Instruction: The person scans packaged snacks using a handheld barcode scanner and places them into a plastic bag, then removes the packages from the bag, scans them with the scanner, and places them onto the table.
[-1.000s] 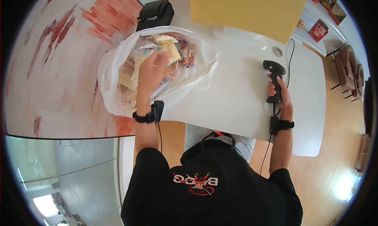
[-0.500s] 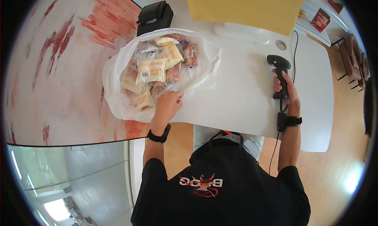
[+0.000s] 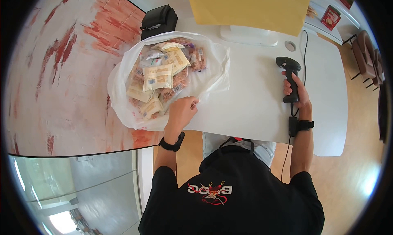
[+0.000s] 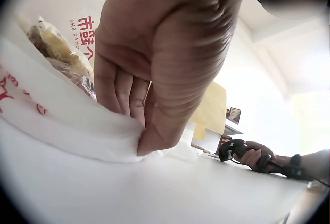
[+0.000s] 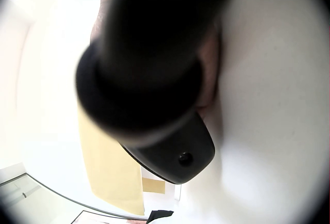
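Note:
A white plastic bag [image 3: 118, 99] with red print lies wide open on the table, filled with several cream-coloured packets [image 3: 158, 77] and clear packs of reddish-brown food [image 3: 198, 59]. At the bag's near rim, my left hand [image 3: 181, 113] pinches the plastic between thumb and fingers, as the left wrist view shows with the hand [image 4: 160, 64] over the edge. My right hand [image 3: 302, 91] grips the handle of a black barcode scanner [image 3: 291, 81] at the table's right side, its head pointing away from me. Up close in the right wrist view, the scanner [image 5: 180, 152] covers most of the hand.
Behind the bag stands a black box-shaped device [image 3: 159, 22]. A yellow panel [image 3: 249, 9] rises at the back over a white base [image 3: 249, 36]. The scanner's cable [image 3: 306, 46] runs along the right of the white table [image 3: 245, 91], near a round hole [image 3: 290, 45].
My left hand has come out from over the packets, back to the bag's near rim, then slightly right, and now pinches the plastic. The right hand keeps its grip on the scanner.

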{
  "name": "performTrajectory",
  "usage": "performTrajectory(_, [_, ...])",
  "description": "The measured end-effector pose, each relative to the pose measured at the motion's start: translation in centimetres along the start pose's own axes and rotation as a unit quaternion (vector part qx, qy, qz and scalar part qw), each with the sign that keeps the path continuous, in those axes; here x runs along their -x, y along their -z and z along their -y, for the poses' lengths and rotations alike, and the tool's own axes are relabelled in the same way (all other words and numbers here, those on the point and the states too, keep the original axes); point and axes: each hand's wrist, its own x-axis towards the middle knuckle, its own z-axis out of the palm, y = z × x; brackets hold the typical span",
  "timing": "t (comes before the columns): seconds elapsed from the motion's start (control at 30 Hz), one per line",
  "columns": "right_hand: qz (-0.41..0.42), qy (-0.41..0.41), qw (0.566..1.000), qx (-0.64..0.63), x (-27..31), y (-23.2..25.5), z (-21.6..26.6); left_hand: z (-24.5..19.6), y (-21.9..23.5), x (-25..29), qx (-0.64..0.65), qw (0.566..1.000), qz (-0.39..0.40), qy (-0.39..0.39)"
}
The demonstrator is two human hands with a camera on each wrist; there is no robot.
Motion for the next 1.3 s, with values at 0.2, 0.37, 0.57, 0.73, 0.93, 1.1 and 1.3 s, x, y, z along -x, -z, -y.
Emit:
performTrajectory(0.2, [-0.003, 0.005, 1.000, 0.003, 0.1, -0.2, 0.0, 0.4, 1.6, -1.0, 0.193, 0.964, -0.157, 0.097])
performTrajectory(0.37, [-0.004, 0.004, 1.000, 0.003, 0.1, -0.1, 0.0, 1.9, 3.5, -1.0, 0.391, 0.814, -0.285, 0.321])
performTrajectory(0.57, [-0.012, -0.003, 1.000, -0.003, 0.2, -0.1, 0.1, 4.2, 3.4, -1.6, 0.347, 0.809, -0.313, 0.356])
performTrajectory(0.73, [-0.013, -0.010, 1.000, 0.002, 0.2, 0.0, 0.1, 6.8, 2.5, -3.0, 0.315, 0.818, -0.331, 0.349])
performTrajectory(0.93, [-0.008, -0.013, 1.000, -0.007, 0.2, 0.5, 0.0, 4.5, 2.7, -3.4, 0.425, 0.763, -0.436, 0.218])
performTrajectory(1.1, [-0.032, -0.018, 0.999, 0.021, 0.5, -0.4, 0.2, 2.0, 0.7, -4.4, 0.690, 0.592, -0.404, 0.104])
performTrajectory(1.3, [-0.070, 0.009, 0.991, 0.113, 1.0, -1.8, 0.7, -3.4, -1.5, -7.8, 0.922, 0.367, -0.122, 0.012])
